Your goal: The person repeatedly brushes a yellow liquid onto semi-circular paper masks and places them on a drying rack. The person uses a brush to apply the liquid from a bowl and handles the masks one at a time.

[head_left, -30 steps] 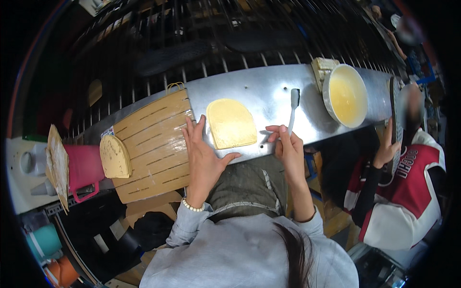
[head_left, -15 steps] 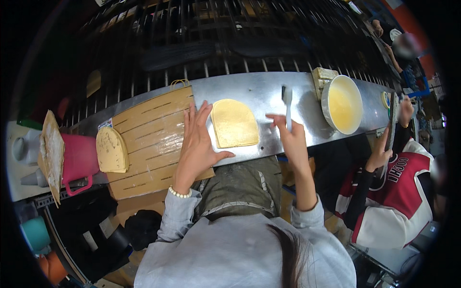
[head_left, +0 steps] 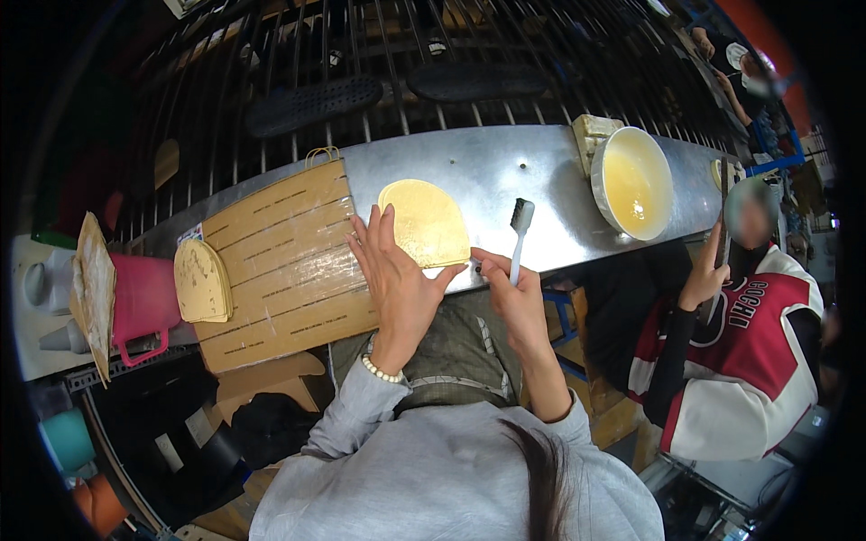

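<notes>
**Q:** Location and condition of the principal item?

**A:** A stack of pale-yellow arched sheets (head_left: pixel 424 221) lies flat on the metal table (head_left: pixel 496 185), just right of a cardboard sheet (head_left: pixel 280 261). Its layers are slightly offset at the rounded end.

**Q:** State of the hands?

**A:** Left hand (head_left: pixel 406 293): fingers spread, fingertips at the stack's left edge, thumb along the near edge. Right hand (head_left: pixel 516 298): fingers closed on a toothbrush-style brush (head_left: pixel 519 230), bristles upward, index finger extended to the stack's near right corner.

**Q:** Expected handling?

**A:** In my judgement light, thin and flexible, liable to bend or slide layer over layer. Whether the faces are tacky cannot be told. Best hold: pinched at the straight near edge, by a corner.

**Q:** Surface and room?

**A:** The table is smooth and shiny. To the right stands a white bowl (head_left: pixel 597 191) of yellow liquid (head_left: pixel 636 194); a second yellow stack (head_left: pixel 200 284) lies at the cardboard's left edge, beside a pink pitcher (head_left: pixel 149 288). Dark elongated pads (head_left: pixel 316 104) lie beyond, by metal bars. A co-worker (head_left: pixel 740 379) sits at right.
</notes>
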`<action>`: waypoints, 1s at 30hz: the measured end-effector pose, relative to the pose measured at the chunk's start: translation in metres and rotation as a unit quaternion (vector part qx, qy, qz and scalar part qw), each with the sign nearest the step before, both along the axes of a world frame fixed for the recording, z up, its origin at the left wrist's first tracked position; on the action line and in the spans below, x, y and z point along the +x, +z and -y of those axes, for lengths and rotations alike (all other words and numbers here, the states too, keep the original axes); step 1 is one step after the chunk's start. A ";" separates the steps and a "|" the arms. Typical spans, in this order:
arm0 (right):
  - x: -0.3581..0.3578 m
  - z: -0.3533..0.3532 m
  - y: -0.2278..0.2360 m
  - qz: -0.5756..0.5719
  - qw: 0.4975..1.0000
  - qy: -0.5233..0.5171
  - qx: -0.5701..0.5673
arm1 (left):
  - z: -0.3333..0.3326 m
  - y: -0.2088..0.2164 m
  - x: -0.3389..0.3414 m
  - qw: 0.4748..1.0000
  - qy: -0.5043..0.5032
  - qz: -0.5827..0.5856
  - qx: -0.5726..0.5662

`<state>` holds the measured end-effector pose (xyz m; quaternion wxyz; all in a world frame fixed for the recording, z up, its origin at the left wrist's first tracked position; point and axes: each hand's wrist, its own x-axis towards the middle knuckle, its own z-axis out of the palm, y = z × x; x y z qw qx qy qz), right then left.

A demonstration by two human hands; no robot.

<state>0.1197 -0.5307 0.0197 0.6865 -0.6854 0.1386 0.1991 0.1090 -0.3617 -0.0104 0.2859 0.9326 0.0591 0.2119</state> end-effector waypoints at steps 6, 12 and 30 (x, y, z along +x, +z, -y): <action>0.004 -0.002 0.014 -0.069 0.994 -0.035 0.075 | 0.003 0.002 0.000 1.000 0.004 0.017 -0.026; 0.002 -0.001 0.015 -0.087 0.988 -0.050 0.121 | 0.001 0.000 0.000 0.997 0.001 0.005 -0.082; 0.002 -0.019 0.032 -0.046 0.994 -0.040 0.093 | -0.076 0.067 0.025 0.972 -0.203 -0.102 -0.064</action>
